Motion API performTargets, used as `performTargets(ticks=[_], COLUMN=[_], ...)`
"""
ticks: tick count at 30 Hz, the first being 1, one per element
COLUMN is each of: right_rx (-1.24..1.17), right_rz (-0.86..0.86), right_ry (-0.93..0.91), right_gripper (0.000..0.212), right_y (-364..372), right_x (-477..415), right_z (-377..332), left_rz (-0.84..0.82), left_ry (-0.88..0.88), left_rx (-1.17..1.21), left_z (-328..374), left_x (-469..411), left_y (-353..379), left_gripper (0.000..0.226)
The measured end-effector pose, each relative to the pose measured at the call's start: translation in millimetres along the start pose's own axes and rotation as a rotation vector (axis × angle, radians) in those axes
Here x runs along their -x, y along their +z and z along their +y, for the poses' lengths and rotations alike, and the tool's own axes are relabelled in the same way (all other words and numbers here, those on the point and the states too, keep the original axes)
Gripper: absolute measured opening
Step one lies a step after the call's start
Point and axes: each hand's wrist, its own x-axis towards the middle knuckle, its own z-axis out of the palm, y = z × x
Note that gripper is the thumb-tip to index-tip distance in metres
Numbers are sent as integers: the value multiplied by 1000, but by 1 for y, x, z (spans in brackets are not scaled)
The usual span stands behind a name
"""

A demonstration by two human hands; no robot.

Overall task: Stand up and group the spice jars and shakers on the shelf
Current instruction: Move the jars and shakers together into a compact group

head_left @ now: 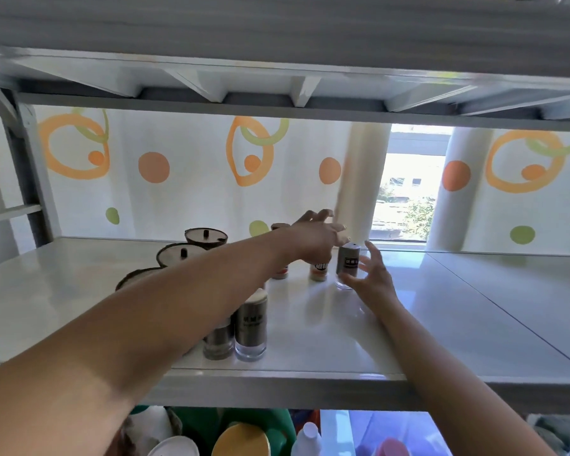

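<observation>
A white shelf (441, 324) holds the jars. A grey-labelled shaker (348, 262) stands upright near the back. My right hand (374, 278) is spread beside it, thumb touching its clear base, fingers straight and apart. My left hand (316, 238) hovers with spread fingers just above a small orange-filled jar (319, 271); its wrist partly hides a second small jar (281, 273). Two grey shakers (250, 324) stand upright together near the front edge, partly behind my left forearm. Three round dark-lidded jars (206, 235) sit in a diagonal row at the left.
A brown-capped jar (278, 226) peeks out behind my left wrist. The upper shelf (277, 70) hangs low overhead. A patterned curtain (178, 179) closes off the back. Bottles and lids (241, 439) crowd the level below. The shelf's right half is bare.
</observation>
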Motion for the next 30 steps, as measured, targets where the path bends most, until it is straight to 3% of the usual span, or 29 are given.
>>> performTargets(ticks=[12, 21, 30], right_rx=[9, 11, 66], right_rz=[-16, -89, -113], right_ry=[-54, -46, -122], right_gripper=[38, 42, 40], right_y=[0, 3, 37], right_x=[-2, 18, 33], right_z=[-1, -15, -35], left_rz=[-29, -48, -59], left_ry=[-59, -18, -111], left_rx=[121, 186, 284], left_z=[6, -6, -37], left_x=[-7, 33, 58], left_y=[0, -12, -3], left_gripper=[68, 73, 75])
